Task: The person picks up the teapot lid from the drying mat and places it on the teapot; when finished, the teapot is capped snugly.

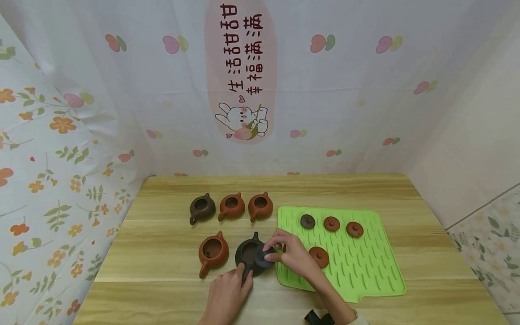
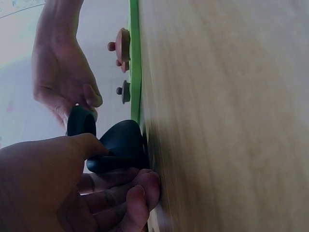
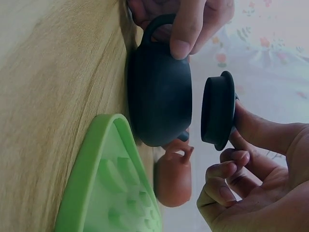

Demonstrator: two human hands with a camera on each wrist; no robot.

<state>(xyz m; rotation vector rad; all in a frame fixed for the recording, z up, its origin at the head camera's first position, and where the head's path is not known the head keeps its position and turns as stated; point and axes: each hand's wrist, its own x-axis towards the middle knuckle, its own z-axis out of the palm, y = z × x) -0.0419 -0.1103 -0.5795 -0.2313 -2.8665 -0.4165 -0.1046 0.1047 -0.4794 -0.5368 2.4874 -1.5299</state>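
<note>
A black teapot (image 1: 248, 253) stands on the wooden table, its spout toward the back. My left hand (image 1: 228, 289) grips its handle; in the right wrist view the thumb (image 3: 182, 41) lies over the top of the handle. Between thumb and fingers of my right hand (image 1: 293, 253) is the teapot's black lid (image 1: 263, 258), pinched by its knob side. The right wrist view shows the lid (image 3: 219, 111) apart from the teapot, just above its mouth, with a gap between them. Left of the black teapot stands an orange-brown teapot (image 1: 219, 258) without a lid.
Behind stand a dark brown teapot (image 1: 208, 211) and two reddish teapots (image 1: 239, 212), all lidless. On the right, a green mat (image 1: 365, 271) bears a dark lid (image 1: 308, 221) and several reddish lids (image 1: 318, 257). A black object (image 1: 318, 318) lies by the right forearm.
</note>
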